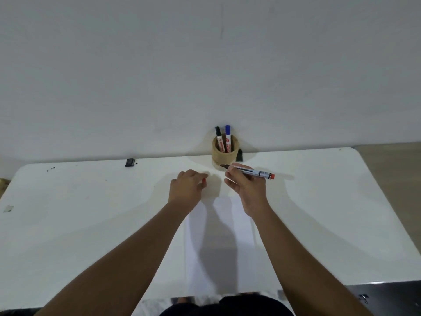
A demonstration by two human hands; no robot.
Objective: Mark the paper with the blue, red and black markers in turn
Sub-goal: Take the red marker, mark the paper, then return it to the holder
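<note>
My right hand (247, 190) grips the red marker (255, 172), which lies level with its bare dark tip pointing left and its red end to the right. Closed around the marker's red cap (204, 180), my left hand (187, 187) hovers just left of that tip, a small gap between them. Both hands are above the table beyond the far edge of the white paper (219, 245), which lies lengthwise in front of me. The black marker (218, 138) and the blue marker (228, 137) stand capped in a round wooden holder (224, 153) at the table's back edge.
The white table (91, 213) ends at a plain wall (205, 65). A small black clip (129, 162) sits at the back edge on the left, another dark piece (239, 155) right of the holder. A scrap of tape (8, 208) lies far left.
</note>
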